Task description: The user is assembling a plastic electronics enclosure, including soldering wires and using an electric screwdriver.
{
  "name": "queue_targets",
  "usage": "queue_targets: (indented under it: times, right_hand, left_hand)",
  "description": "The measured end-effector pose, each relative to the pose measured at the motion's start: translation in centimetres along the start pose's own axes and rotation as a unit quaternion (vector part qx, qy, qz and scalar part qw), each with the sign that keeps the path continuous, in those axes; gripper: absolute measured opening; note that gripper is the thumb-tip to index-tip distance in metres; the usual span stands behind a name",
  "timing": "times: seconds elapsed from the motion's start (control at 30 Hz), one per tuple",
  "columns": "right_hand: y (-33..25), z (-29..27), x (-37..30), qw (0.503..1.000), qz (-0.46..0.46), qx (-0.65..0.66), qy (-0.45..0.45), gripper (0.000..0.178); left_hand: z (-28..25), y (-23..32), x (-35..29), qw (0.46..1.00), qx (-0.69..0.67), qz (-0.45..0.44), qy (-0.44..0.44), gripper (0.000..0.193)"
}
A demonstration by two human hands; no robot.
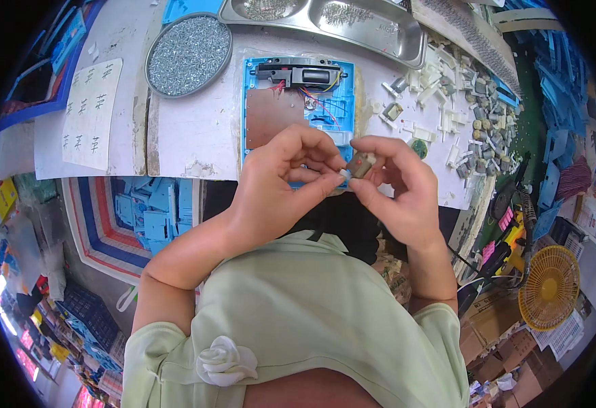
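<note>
In front of my chest, my right hand (407, 187) pinches a small metal motor (360, 165) between thumb and fingers. My left hand (288, 166) is closed in a pinch on a tiny pale blue piece (345, 175), right at the motor's near side; whether the two touch is hard to see. Just beyond both hands lies a blue plastic housing (249, 78). It holds a black part (298, 75) along its far side, a brown board (274, 115) on the left, and loose red and yellow wires (325, 102). My fingers hide part of its near edge.
A round tray of small screws (189, 54) stands at the far left, near a steel tray (407, 47) with small metal parts. Motors and white plastic parts (478, 136) lie scattered on the right. A marked sheet (93, 112) lies left; a striped bag (111, 231) of blue pieces sits below.
</note>
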State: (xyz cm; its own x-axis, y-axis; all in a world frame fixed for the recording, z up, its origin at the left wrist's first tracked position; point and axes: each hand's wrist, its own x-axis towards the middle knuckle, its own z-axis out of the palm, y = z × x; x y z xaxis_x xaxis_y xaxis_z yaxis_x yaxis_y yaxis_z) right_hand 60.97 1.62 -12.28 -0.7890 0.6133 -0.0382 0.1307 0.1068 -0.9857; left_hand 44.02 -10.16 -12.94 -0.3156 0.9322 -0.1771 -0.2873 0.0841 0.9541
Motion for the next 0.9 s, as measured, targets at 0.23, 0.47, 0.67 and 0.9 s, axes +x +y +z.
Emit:
queue_targets:
  times: [0.23,0.47,0.67,0.9]
  right_hand:
    - [-1.2,0.2,0.7,0.96,-0.179,-0.216,0.024,0.054]
    - [-0.5,-0.2,1.2,0.903,-0.341,-0.259,0.013,0.051]
    - [-0.4,0.3,1.3,0.901,-0.358,-0.243,0.04,0.046]
    - [-0.1,0.5,1.0,0.896,-0.371,-0.24,0.043,0.045]
  left_hand:
    - [-0.4,0.4,-0.4,0.994,0.098,0.045,0.0,0.016]
    - [-0.4,-1.0,-0.8,0.979,0.076,0.188,0.035,0.021]
    - [-1.3,-0.6,-0.4,0.955,0.161,0.247,0.01,0.023]
    - [-1.8,-0.2,-0.3,0.942,0.21,0.26,-0.017,0.025]
